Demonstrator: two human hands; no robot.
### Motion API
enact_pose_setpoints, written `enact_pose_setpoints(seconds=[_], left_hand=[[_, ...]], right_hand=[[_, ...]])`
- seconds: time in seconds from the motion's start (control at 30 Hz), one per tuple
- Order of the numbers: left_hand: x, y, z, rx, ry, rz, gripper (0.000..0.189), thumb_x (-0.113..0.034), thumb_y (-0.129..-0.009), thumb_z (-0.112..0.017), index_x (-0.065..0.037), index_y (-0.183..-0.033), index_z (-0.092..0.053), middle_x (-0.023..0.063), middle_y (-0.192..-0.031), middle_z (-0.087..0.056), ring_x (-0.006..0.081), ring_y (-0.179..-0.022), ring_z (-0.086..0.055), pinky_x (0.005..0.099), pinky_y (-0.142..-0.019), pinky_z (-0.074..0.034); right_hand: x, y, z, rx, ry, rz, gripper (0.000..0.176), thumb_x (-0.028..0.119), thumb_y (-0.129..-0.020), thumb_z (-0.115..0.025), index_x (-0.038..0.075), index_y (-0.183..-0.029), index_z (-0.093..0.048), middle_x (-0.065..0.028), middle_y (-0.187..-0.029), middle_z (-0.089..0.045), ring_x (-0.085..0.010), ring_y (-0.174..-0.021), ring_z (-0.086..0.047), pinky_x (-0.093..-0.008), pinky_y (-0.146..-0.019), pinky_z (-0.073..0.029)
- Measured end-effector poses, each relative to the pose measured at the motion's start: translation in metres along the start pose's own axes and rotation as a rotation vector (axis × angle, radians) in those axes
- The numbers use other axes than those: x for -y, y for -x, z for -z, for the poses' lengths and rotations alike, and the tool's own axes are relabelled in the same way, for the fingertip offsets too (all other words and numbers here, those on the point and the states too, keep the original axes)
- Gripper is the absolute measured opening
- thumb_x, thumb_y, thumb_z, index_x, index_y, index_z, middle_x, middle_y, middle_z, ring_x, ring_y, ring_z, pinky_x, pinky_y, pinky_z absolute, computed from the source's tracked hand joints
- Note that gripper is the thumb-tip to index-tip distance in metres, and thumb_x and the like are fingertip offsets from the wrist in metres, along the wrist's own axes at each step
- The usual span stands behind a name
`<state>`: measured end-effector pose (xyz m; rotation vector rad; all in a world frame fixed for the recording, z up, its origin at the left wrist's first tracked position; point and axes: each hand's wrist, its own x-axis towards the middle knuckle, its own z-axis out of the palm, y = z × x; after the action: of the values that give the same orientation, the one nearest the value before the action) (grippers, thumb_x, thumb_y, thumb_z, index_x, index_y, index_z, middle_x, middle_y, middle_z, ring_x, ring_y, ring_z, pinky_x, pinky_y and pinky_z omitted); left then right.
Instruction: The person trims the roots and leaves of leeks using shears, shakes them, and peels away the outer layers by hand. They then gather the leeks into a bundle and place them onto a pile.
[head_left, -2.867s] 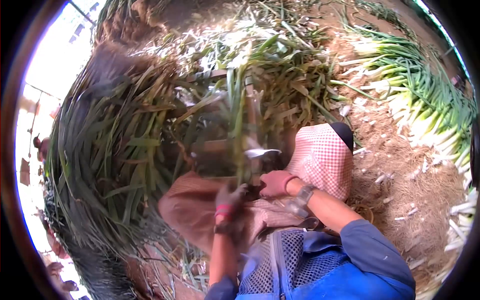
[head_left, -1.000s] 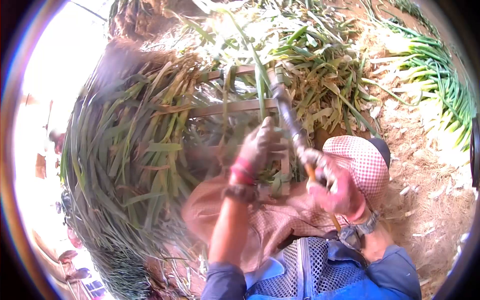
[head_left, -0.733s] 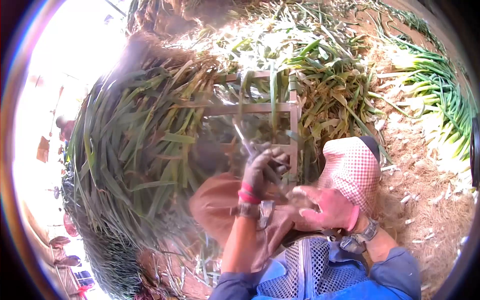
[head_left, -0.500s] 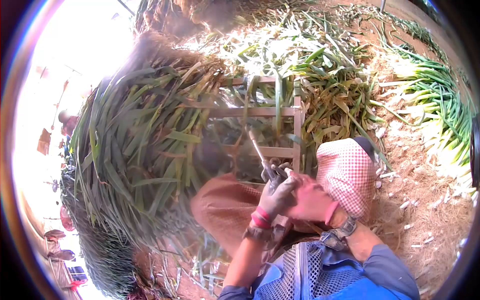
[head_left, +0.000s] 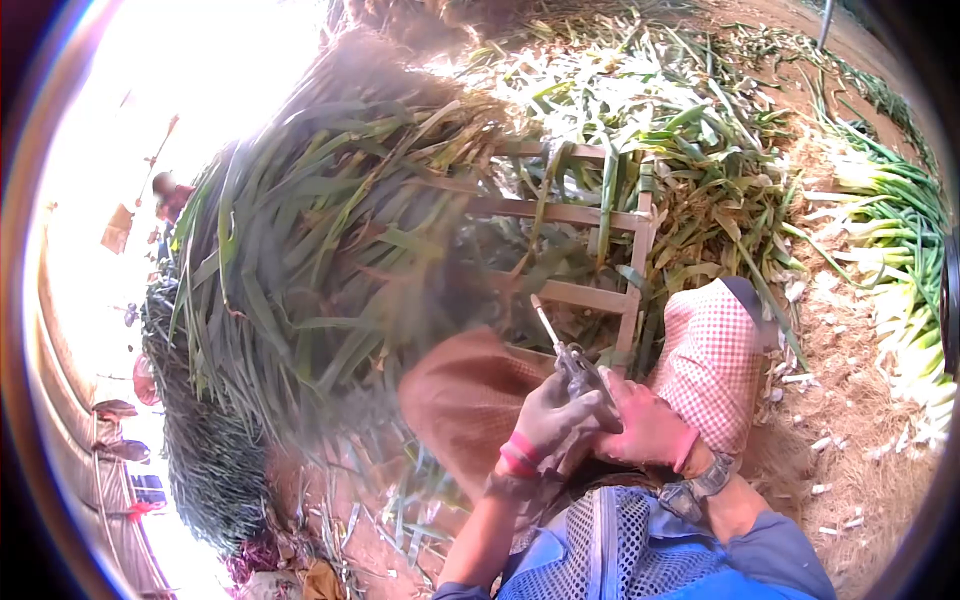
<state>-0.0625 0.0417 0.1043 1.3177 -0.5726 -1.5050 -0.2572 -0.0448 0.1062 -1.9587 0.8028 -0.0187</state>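
Note:
My left hand (head_left: 562, 412), in a greyish glove with a pink cuff, is closed around a slender tool (head_left: 546, 322) with a pale, thin shaft and a dark grey lower part. The shaft points up and away from me. My right hand (head_left: 648, 428) wears a pinkish glove and presses against the left one, its fingers curled in; I cannot tell what they grip. Both hands meet above my lap, between my knees in checked cloth (head_left: 712, 340). Just beyond them lies a wooden slatted frame (head_left: 585, 295) with green leaves across it.
A tall heap of long green onions (head_left: 300, 240) rises at my left, with another stack (head_left: 205, 440) behind it. Loose leaves (head_left: 640, 90) pile up beyond the frame. Cleaned green onions (head_left: 890, 240) lie in a row at right, near root scraps (head_left: 840, 400). Another person (head_left: 172, 195) is far left.
The view has shifted, so the surroundings sit farther right. The tool's shaft has come lower and closer to my lap, and my right hand has moved slightly rightward against the left.

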Motion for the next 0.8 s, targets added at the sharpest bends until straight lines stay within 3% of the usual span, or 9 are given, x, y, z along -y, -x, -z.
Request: enact_pose_setpoints(seconds=[0.07, 0.13, 0.27, 0.4, 0.53, 0.63, 0.67, 0.73, 0.8], left_hand=[[-0.031, 0.011, 0.0, 0.031, -0.006, 0.137, 0.057, -0.009, -0.095, -0.083, 0.006, -0.145, -0.058, 0.0014, -0.13, -0.065, 0.0121, -0.116, -0.062, 0.031, -0.106, -0.05], [-0.048, 0.011, 0.029, 0.091, 0.039, 0.094, 0.075, -0.011, -0.092, -0.088, 0.004, -0.156, -0.052, 0.0143, -0.149, -0.065, 0.0225, -0.135, -0.062, 0.0386, -0.117, -0.05], [-0.063, -0.018, 0.125, -0.514, -0.761, -0.206, 0.073, -0.02, -0.091, -0.09, 0.004, -0.152, -0.056, 0.0185, -0.148, -0.065, 0.0308, -0.135, -0.063, 0.042, -0.118, -0.05], [-0.068, -0.039, 0.189, -1.039, -1.758, 0.135, 0.115, -0.04, -0.076, -0.096, -0.003, -0.166, -0.035, 0.0199, -0.169, -0.041, 0.0444, -0.146, -0.052, 0.0504, -0.123, -0.042], [-0.053, -0.062, 0.23, -1.054, -1.756, 0.157, 0.133, -0.049, -0.069, -0.097, -0.007, -0.171, -0.022, 0.0168, -0.177, -0.027, 0.045, -0.153, -0.044, 0.0544, -0.124, -0.038], [-0.055, -0.083, 0.24, -1.106, -1.522, 0.502, 0.135, -0.05, -0.068, -0.095, -0.009, -0.172, -0.019, 0.0177, -0.176, -0.028, 0.046, -0.152, -0.044, 0.0612, -0.121, -0.039], [-0.045, -0.086, 0.251, -1.101, -1.52, 0.499, 0.135, -0.05, -0.068, -0.095, -0.009, -0.172, -0.019, 0.0177, -0.176, -0.028, 0.046, -0.152, -0.044, 0.0612, -0.121, -0.039], [-0.027, -0.089, 0.262, -1.296, -1.722, 0.155, 0.133, -0.05, -0.065, -0.095, -0.009, -0.169, -0.024, 0.019, -0.173, -0.032, 0.0459, -0.147, -0.05, 0.0599, -0.118, -0.043], [-0.022, -0.091, 0.267, -1.321, -1.711, 0.145, 0.128, -0.048, -0.064, -0.095, -0.008, -0.166, -0.029, 0.0194, -0.169, -0.036, 0.046, -0.144, -0.052, 0.0594, -0.116, -0.045]], right_hand=[[-0.003, -0.002, -0.002, -0.003, -0.167, 0.023, 0.106, 0.05, -0.085, -0.079, -0.012, -0.16, -0.036, -0.0349, -0.146, -0.058, -0.0496, -0.133, -0.059, -0.0483, -0.116, -0.047], [-0.009, -0.004, -0.001, -0.034, -0.209, 0.071, 0.104, 0.048, -0.086, -0.079, -0.013, -0.16, -0.037, -0.0357, -0.146, -0.058, -0.0487, -0.135, -0.058, -0.0483, -0.116, -0.047], [-0.013, -0.015, 0.01, -0.121, -0.234, 0.009, 0.098, 0.038, -0.089, -0.081, -0.013, -0.16, -0.037, -0.0368, -0.146, -0.059, -0.0455, -0.139, -0.057, -0.0448, -0.119, -0.045], [-0.022, -0.031, 0.007, -0.097, -0.403, -0.079, 0.096, 0.031, -0.088, -0.083, -0.013, -0.16, -0.037, -0.0377, -0.149, -0.056, -0.0436, -0.141, -0.057, -0.0424, -0.121, -0.043], [-0.038, -0.042, -0.004, -0.118, -0.395, -0.056, 0.097, 0.036, -0.088, -0.082, -0.013, -0.16, -0.037, -0.0389, -0.15, -0.055, -0.0452, -0.143, -0.055, -0.0435, -0.122, -0.042], [-0.037, -0.042, -0.001, -0.044, -0.316, -0.087, 0.102, 0.045, -0.087, -0.081, -0.013, -0.16, -0.038, -0.0394, -0.15, -0.055, -0.0488, -0.142, -0.055, -0.0454, -0.121, -0.043], [-0.038, -0.043, -0.001, -0.047, -0.313, -0.091, 0.102, 0.045, -0.087, -0.081, -0.013, -0.16, -0.038, -0.0394, -0.15, -0.055, -0.0488, -0.142, -0.055, -0.0454, -0.121, -0.043], [-0.04, -0.044, -0.001, 0.034, -0.311, -0.143, 0.102, 0.047, -0.087, -0.08, -0.012, -0.16, -0.038, -0.0388, -0.148, -0.056, -0.0489, -0.139, -0.057, -0.0464, -0.119, -0.045], [-0.044, -0.044, -0.005, 0.018, -0.236, -0.095, 0.102, 0.05, -0.088, -0.079, -0.012, -0.159, -0.039, -0.0375, -0.145, -0.058, -0.0494, -0.133, -0.06, -0.0485, -0.115, -0.048]])
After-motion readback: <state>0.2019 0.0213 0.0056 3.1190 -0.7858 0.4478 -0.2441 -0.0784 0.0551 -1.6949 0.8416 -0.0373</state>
